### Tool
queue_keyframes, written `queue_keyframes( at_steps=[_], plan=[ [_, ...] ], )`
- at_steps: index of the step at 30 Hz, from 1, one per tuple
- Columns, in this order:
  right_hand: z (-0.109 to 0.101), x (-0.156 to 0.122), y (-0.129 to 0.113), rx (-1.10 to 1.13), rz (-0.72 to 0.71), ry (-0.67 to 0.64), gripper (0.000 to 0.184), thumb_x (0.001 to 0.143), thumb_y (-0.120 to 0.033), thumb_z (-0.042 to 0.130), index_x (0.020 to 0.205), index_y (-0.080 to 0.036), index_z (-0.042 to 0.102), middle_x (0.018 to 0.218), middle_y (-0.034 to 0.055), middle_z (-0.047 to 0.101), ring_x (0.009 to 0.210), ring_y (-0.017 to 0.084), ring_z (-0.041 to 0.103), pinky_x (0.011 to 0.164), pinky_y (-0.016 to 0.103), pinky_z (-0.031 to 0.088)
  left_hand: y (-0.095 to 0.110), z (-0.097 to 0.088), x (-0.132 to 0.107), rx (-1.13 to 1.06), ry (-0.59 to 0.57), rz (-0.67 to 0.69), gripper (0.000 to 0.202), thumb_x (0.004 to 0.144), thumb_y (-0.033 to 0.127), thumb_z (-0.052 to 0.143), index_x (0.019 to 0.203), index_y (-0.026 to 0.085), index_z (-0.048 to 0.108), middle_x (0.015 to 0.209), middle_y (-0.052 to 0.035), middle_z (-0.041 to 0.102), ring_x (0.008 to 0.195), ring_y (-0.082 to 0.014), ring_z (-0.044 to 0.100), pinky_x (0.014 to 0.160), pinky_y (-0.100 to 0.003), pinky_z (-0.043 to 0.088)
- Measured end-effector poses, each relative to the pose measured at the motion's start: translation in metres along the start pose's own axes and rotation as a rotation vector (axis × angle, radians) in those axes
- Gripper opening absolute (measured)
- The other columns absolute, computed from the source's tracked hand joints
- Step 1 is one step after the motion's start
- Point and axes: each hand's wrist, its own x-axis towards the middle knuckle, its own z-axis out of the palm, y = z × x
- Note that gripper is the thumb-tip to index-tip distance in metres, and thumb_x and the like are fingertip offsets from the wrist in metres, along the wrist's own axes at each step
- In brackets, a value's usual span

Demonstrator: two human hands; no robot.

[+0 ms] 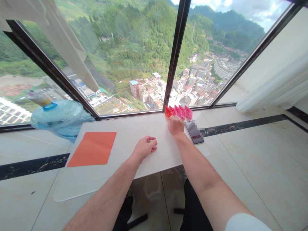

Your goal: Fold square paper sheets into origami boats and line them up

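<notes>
My right hand point(176, 125) reaches to the far edge of the white table. Its fingers are closed on an orange folded paper piece point(168, 111), at the left end of a row of pink folded paper pieces point(184, 111). The fingertips are partly hidden behind the hand. My left hand point(145, 148) rests over the middle of the table, fingers loosely curled and a little apart, with nothing visible in them. Left of it, a flat orange sheet of paper point(93, 149) lies on the table.
A phone point(194, 132) lies just right of my right hand, on the table point(130, 128). A large blue water bottle point(57, 117) stands beyond the table's left end. Window glass with dark frames point(176, 54) rises behind. A white curtain point(72, 48) hangs at upper left.
</notes>
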Motion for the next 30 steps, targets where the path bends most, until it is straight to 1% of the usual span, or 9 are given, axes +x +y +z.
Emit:
queue_keyframes(
  at_steps=[5, 10, 16, 21, 24, 27, 29, 30],
  plan=[
    [-0.002, 0.0, -0.002, -0.04, 0.016, -0.023, 0.024, 0.095, -0.02, 0.048, 0.106, -0.017, 0.069, 0.103, 0.0129, 0.071, 0.093, 0.023, 0.066, 0.094, 0.036, 0.046, 0.0, 0.0, 0.0, 0.042, -0.008, 0.002, 0.029, 0.075, 0.029, 0.067, 0.099, 0.013, 0.066, 0.089, -0.0079, 0.073, 0.071, -0.0158, 0.069, 0.066, -0.026, 0.052],
    [-0.003, -0.001, -0.002, -0.023, -0.001, -0.011, 0.026, 0.095, -0.02, 0.047, 0.105, -0.017, 0.07, 0.103, 0.0132, 0.071, 0.092, 0.024, 0.066, 0.098, 0.04, 0.045, 0.0, 0.001, 0.001, 0.048, -0.002, -0.001, 0.029, 0.074, 0.029, 0.067, 0.098, 0.013, 0.066, 0.089, -0.0077, 0.072, 0.072, -0.0163, 0.069, 0.067, -0.027, 0.052],
    [-0.001, -0.002, -0.002, 0.008, -0.004, -0.005, 0.025, 0.095, -0.022, 0.048, 0.102, -0.017, 0.071, 0.103, 0.0137, 0.072, 0.093, 0.026, 0.067, 0.095, 0.041, 0.046, -0.001, 0.001, 0.002, 0.046, -0.005, -0.002, 0.029, 0.074, 0.028, 0.067, 0.099, 0.013, 0.066, 0.089, -0.0082, 0.073, 0.072, -0.0166, 0.07, 0.067, -0.027, 0.052],
    [0.0, -0.003, -0.002, 0.028, -0.021, 0.015, 0.023, 0.093, -0.025, 0.05, 0.102, -0.018, 0.071, 0.101, 0.0117, 0.073, 0.092, 0.024, 0.066, 0.101, 0.043, 0.042, 0.0, 0.001, 0.002, 0.049, -0.005, 0.003, 0.027, 0.075, 0.027, 0.067, 0.099, 0.013, 0.067, 0.088, -0.0077, 0.073, 0.071, -0.0159, 0.069, 0.066, -0.026, 0.052],
    [-0.003, -0.003, -0.005, 0.052, -0.032, 0.028, 0.024, 0.093, -0.027, 0.051, 0.103, -0.018, 0.071, 0.101, 0.0121, 0.072, 0.091, 0.024, 0.066, 0.097, 0.041, 0.044, -0.001, 0.001, 0.001, 0.04, 0.008, -0.005, 0.024, 0.074, 0.025, 0.067, 0.096, 0.014, 0.067, 0.084, -0.006, 0.072, 0.069, -0.0149, 0.069, 0.064, -0.025, 0.052],
    [-0.007, -0.005, -0.012, 0.112, -0.014, 0.057, 0.023, 0.091, -0.029, 0.052, 0.095, -0.017, 0.071, 0.095, 0.0122, 0.072, 0.088, 0.024, 0.065, 0.088, 0.038, 0.046, -0.002, -0.002, 0.002, 0.026, 0.017, 0.011, 0.02, 0.074, 0.022, 0.066, 0.093, 0.015, 0.067, 0.084, -0.0047, 0.072, 0.068, -0.0145, 0.068, 0.062, -0.025, 0.052],
    [-0.01, -0.007, -0.019, 0.203, 0.0, 0.08, 0.023, 0.091, -0.03, 0.052, 0.088, -0.017, 0.071, 0.093, 0.0117, 0.072, 0.086, 0.024, 0.065, 0.082, 0.035, 0.046, 0.0, -0.011, 0.005, 0.082, 0.055, 0.056, 0.013, 0.075, 0.024, 0.065, 0.086, 0.017, 0.066, 0.078, -0.004, 0.072, 0.064, -0.0144, 0.067, 0.056, -0.024, 0.048],
    [-0.011, -0.01, -0.023, 0.267, -0.005, 0.072, 0.022, 0.09, -0.03, 0.053, 0.085, -0.018, 0.071, 0.091, 0.0106, 0.073, 0.085, 0.023, 0.065, 0.079, 0.034, 0.046, 0.001, -0.018, 0.008, 0.123, 0.099, 0.097, 0.009, 0.076, 0.025, 0.064, 0.08, 0.017, 0.065, 0.075, -0.0031, 0.071, 0.061, -0.0138, 0.065, 0.055, -0.024, 0.046]
  ],
)
